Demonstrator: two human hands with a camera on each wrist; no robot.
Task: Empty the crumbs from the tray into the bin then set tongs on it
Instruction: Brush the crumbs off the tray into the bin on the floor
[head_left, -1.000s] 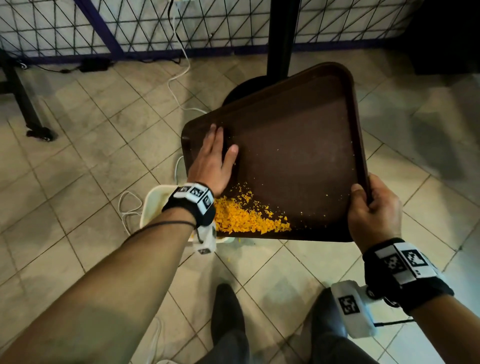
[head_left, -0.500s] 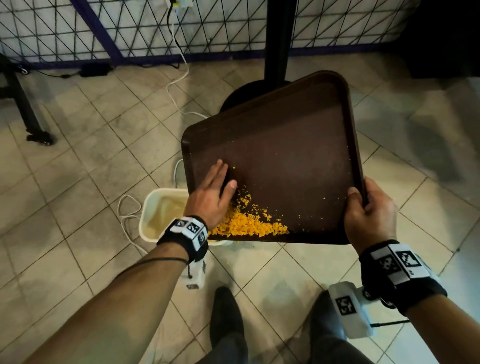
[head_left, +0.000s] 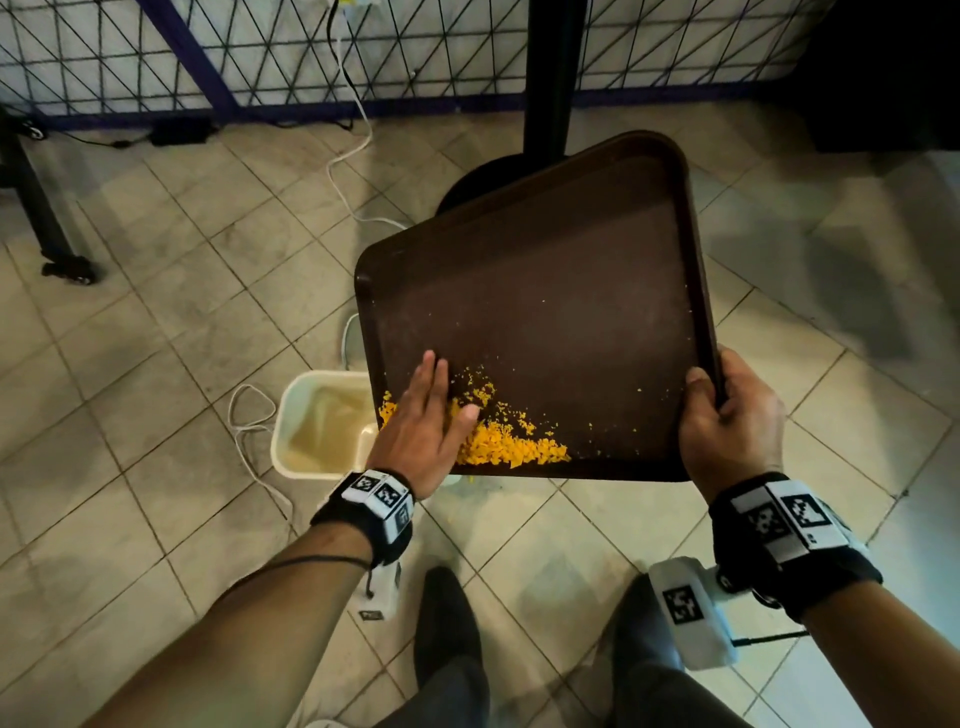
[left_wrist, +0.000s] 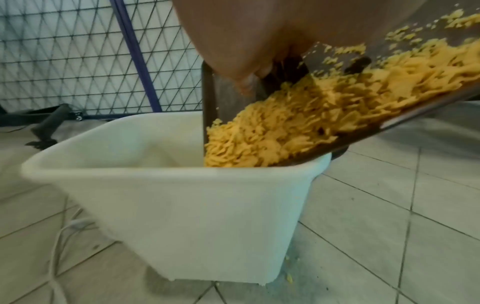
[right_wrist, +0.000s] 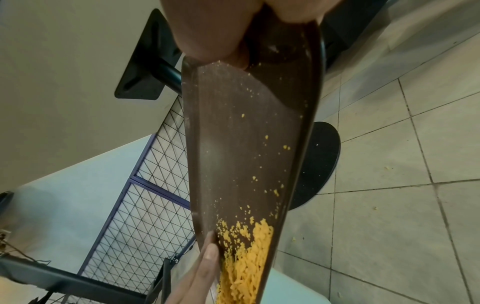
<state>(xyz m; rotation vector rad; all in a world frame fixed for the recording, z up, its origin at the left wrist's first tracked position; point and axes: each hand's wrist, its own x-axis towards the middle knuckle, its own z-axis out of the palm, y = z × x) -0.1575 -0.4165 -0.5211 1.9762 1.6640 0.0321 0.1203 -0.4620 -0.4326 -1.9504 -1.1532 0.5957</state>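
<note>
A dark brown tray (head_left: 561, 291) is tilted, its near left corner hanging over a white bin (head_left: 311, 426) on the floor. Orange crumbs (head_left: 514, 447) are heaped at that low corner. My left hand (head_left: 426, 415) lies flat on the tray with straight fingers against the crumbs. My right hand (head_left: 727, 421) grips the tray's right rim, thumb on top. In the left wrist view the crumbs (left_wrist: 298, 127) pile at the tray corner right above the bin (left_wrist: 182, 205). The right wrist view looks down the tray (right_wrist: 246, 133) to the crumbs (right_wrist: 246, 267). No tongs are in view.
A black table post and round base (head_left: 545, 104) stand just behind the tray. White cables (head_left: 249, 426) trail on the tiled floor beside the bin. A wire-mesh fence (head_left: 260, 52) runs along the back. My shoes (head_left: 447, 623) are just below the tray. Crumbs (left_wrist: 289, 277) dot the floor.
My left hand has slid down the tray toward the low corner, pushing the crumbs with it. The tray has dropped lower over the bin.
</note>
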